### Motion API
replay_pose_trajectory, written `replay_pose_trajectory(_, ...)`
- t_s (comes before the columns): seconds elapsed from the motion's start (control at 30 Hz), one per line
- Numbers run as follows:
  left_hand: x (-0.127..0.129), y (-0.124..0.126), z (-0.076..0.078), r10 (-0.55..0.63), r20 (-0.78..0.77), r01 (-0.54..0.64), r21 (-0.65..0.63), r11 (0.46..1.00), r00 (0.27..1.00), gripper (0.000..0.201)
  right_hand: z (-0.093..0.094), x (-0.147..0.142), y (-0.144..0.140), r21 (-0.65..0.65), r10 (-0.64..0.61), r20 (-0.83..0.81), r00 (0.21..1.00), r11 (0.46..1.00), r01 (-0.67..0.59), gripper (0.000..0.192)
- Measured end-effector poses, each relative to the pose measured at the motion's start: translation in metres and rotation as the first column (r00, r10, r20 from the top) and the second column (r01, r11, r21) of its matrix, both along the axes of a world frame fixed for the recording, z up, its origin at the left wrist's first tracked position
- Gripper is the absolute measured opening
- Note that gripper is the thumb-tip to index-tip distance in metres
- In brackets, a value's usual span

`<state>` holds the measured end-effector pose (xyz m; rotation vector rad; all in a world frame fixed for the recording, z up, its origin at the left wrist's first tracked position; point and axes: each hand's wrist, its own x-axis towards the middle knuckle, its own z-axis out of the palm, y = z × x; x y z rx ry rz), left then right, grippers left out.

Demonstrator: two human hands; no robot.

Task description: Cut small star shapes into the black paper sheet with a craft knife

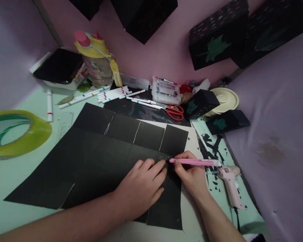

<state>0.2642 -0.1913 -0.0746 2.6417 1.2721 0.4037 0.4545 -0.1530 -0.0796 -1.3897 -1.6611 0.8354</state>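
A large sheet of black paper (96,154) with fold lines lies flat on the pale green table (5,181). My left hand (141,186) presses palm down on the sheet near its right part, fingers spread. My right hand (190,174) grips a pink craft knife (194,162), its tip touching the black paper just beyond my left fingertips, where small cut marks show.
A pink glue gun (231,183) and black paper scraps (212,148) lie at the right. Red scissors (175,112), several markers (111,94), a bead box (166,90), a bottle (96,60), black paper boxes (200,104) stand behind. A green tape roll (15,132) sits left.
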Motion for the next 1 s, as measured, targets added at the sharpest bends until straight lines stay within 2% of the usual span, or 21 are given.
replay_pose_trajectory(1.0, 0.0008, 0.0009, -0.0003, 0.003, 0.011, -0.003, -0.019, 1.000, 1.000, 0.041, 0.0005, 0.0027, -0.0001, -0.017, 0.024, -0.007, 1.000, 1.000, -0.024, 0.002)
